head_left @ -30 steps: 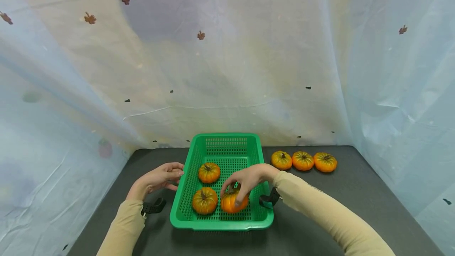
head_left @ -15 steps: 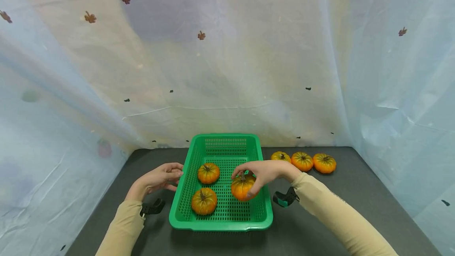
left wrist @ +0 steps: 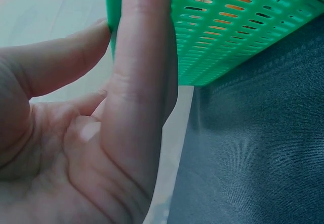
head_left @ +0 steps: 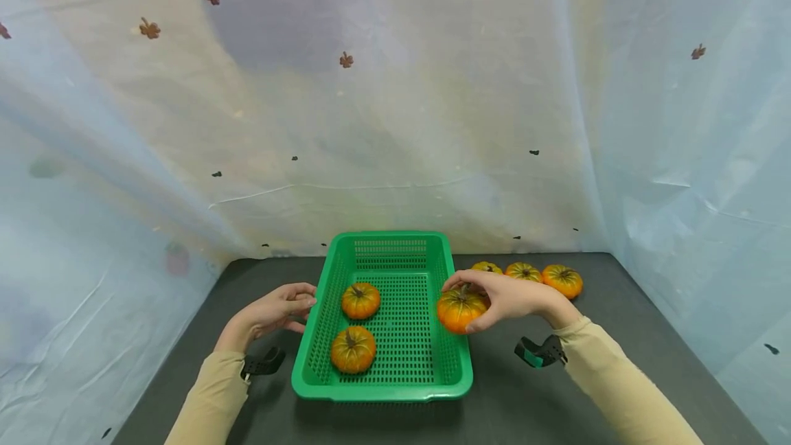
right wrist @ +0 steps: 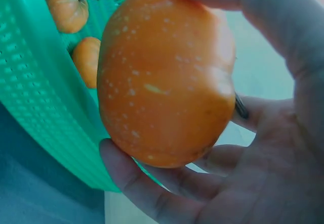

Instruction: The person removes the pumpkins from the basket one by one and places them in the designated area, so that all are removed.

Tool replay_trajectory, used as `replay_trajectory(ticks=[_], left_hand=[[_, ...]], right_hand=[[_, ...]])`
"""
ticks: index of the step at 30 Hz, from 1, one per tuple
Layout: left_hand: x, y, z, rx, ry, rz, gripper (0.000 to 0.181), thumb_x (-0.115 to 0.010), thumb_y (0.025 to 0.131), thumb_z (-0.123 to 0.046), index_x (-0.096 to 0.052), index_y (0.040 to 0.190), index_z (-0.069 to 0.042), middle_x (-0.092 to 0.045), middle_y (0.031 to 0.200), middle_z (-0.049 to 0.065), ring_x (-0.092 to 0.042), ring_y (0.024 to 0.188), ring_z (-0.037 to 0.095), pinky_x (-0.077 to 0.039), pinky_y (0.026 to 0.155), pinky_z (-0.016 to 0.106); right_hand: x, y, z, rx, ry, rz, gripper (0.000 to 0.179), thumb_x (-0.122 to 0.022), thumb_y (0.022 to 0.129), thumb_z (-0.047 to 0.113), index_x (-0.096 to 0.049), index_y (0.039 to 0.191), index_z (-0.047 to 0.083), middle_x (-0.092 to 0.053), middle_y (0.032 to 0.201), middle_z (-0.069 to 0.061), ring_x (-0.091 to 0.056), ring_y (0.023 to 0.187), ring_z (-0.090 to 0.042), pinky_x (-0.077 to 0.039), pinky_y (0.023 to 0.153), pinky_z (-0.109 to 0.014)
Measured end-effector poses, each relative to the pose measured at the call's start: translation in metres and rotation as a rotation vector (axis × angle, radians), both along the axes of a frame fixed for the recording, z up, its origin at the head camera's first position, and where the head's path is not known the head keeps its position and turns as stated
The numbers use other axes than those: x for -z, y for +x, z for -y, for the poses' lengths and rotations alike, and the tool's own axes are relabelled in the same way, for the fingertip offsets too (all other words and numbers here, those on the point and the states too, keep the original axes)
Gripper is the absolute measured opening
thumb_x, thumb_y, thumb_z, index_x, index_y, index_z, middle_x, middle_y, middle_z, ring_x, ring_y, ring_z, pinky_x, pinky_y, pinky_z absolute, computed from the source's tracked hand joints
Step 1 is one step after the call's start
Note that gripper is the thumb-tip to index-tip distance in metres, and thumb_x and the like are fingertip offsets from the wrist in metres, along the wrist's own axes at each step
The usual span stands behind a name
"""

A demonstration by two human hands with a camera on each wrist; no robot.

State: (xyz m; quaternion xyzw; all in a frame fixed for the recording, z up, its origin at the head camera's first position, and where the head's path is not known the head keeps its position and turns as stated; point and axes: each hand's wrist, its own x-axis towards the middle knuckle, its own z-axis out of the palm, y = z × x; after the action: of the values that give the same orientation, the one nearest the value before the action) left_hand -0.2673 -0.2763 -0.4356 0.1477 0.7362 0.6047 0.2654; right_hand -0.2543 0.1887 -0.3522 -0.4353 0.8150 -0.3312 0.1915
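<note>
My right hand (head_left: 509, 296) grips a small orange pumpkin (head_left: 459, 312) from above, thumb on the near side and fingers round the far side. The pumpkin overlaps the right rim of the green plastic basket (head_left: 384, 393) in the head view; in the right wrist view, its speckled underside (right wrist: 162, 82) shows outside the basket wall. At the basket's left rim, my left hand (head_left: 278, 309) holds the edge between thumb and fingers, as the left wrist view shows with the thumb (left wrist: 76, 54) against the green edge. Two other pumpkins, one farther (head_left: 361, 301) and one nearer (head_left: 353, 349), lie inside on the left.
Behind the right hand, a row of three pumpkins stands at the table's back right: a partly hidden one (head_left: 486, 267), a middle one (head_left: 523, 271) and a right one (head_left: 562, 281). The dark table (head_left: 618, 342) ends at a pale plastic curtain (head_left: 395, 122).
My right hand has lifted the pumpkin from the basket's near right part and carried it right and away, to over the right rim. The left hand has stayed at the left rim.
</note>
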Motion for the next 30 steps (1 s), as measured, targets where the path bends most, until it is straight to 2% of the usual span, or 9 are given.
replay_trajectory(ticks=[5,9,16,24,30], left_hand=[[0.000,0.000,0.000,0.012,-0.001,-0.007,0.048,-0.049,0.102,-0.021,-0.033,0.138,0.006,-0.055,0.122,0.019,-0.060,0.104,0.033,-0.053,0.085,0.049],[0.001,0.001,0.000,0.011,-0.004,-0.011,0.049,-0.049,0.102,-0.021,-0.032,0.139,0.007,-0.055,0.123,0.018,-0.060,0.104,0.033,-0.053,0.085,0.049],[0.000,0.000,-0.001,0.007,-0.006,-0.008,0.047,-0.049,0.102,-0.020,-0.033,0.138,0.006,-0.056,0.121,0.018,-0.060,0.102,0.033,-0.053,0.085,0.049],[0.000,0.000,-0.002,0.006,-0.009,-0.009,0.046,-0.049,0.103,-0.020,-0.034,0.138,0.007,-0.056,0.121,0.018,-0.060,0.103,0.033,-0.053,0.085,0.048],[0.001,-0.001,0.000,0.020,-0.005,-0.016,0.046,-0.048,0.103,-0.020,-0.034,0.138,0.007,-0.056,0.121,0.017,-0.060,0.103,0.033,-0.053,0.085,0.049]], right_hand=[[-0.002,0.004,-0.019,0.072,-0.043,0.039,0.062,-0.077,0.083,0.024,-0.046,0.135,0.014,-0.049,0.127,-0.002,-0.049,0.109,-0.025,-0.048,0.089,-0.037],[0.001,0.005,-0.032,0.079,-0.080,0.053,0.062,-0.076,0.084,0.020,-0.044,0.136,0.010,-0.048,0.126,-0.006,-0.050,0.105,-0.029,-0.050,0.086,-0.036],[0.010,0.008,-0.051,0.132,-0.089,0.003,0.067,-0.077,0.083,0.022,-0.043,0.138,0.007,-0.042,0.138,-0.009,-0.046,0.114,-0.027,-0.046,0.093,-0.032],[0.027,0.009,-0.068,0.178,-0.123,-0.043,0.066,-0.078,0.083,0.022,-0.044,0.137,0.007,-0.045,0.135,-0.009,-0.046,0.113,-0.023,-0.047,0.092,-0.035],[0.046,0.005,-0.076,0.227,-0.119,-0.122,0.064,-0.077,0.083,0.026,-0.045,0.136,0.011,-0.047,0.134,-0.006,-0.047,0.116,-0.023,-0.044,0.095,-0.035]])
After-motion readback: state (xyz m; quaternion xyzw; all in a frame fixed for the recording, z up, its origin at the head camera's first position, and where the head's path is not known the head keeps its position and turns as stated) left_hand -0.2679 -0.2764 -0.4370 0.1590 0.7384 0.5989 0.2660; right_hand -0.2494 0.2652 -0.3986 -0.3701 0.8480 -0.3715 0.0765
